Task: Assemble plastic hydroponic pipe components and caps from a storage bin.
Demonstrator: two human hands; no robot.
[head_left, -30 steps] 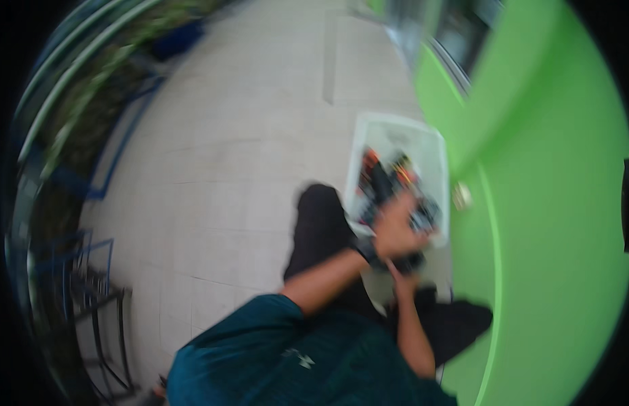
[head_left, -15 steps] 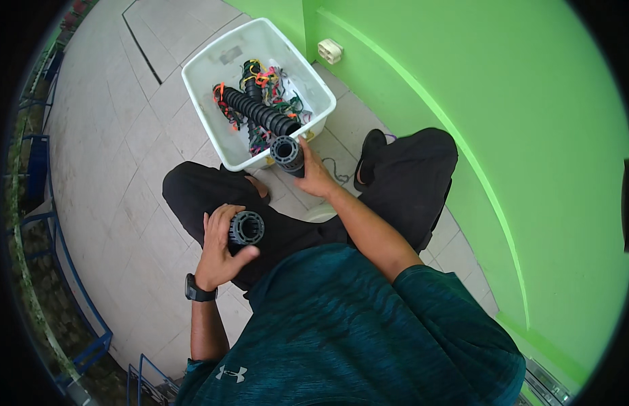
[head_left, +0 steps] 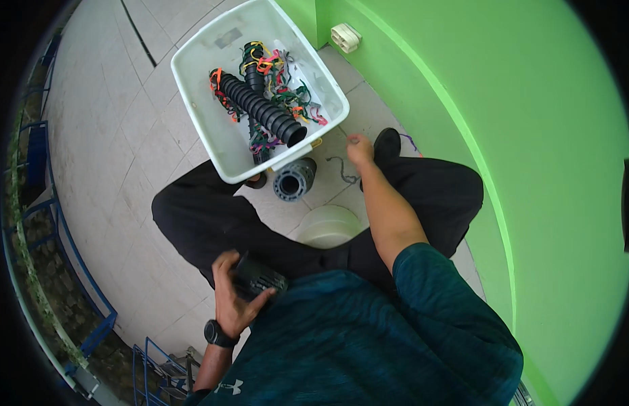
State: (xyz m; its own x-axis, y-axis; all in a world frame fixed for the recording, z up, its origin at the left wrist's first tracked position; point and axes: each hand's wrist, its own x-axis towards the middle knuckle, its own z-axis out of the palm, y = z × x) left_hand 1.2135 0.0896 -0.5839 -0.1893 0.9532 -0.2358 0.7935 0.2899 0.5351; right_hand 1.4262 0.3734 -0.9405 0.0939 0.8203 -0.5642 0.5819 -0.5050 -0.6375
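Over my left thigh, my left hand (head_left: pixel 234 298) is wrapped round a black slotted plastic pot (head_left: pixel 261 279), blurred by motion. My right hand (head_left: pixel 360 150) is beside my right shoe, its fingers pinched together; a thin strand may run from the fingertips, but it is too small to make out. A stack of nested dark pots (head_left: pixel 294 181), its slotted round end facing up, stands on the floor against the near side of the white plastic tub (head_left: pixel 192 101). Inside the tub lie long ribbed stacks of black pots (head_left: pixel 260 108) among tangled coloured strips (head_left: pixel 284 74).
A pale rounded stool or tub (head_left: pixel 330 227) shows between my legs. A dark grey strip (head_left: pixel 343 170) lies on the tiles, and a purple strip (head_left: pixel 410 142) by my right shoe. The green wall (head_left: pixel 544 135) with a socket (head_left: pixel 345 38) runs along the right; blue railings (head_left: pixel 71 257) stand left.
My right hand has let go of the pot stack, which now stands by the tub, and has moved right toward my shoe. My left hand has drawn its pot closer to my body and tilted it.
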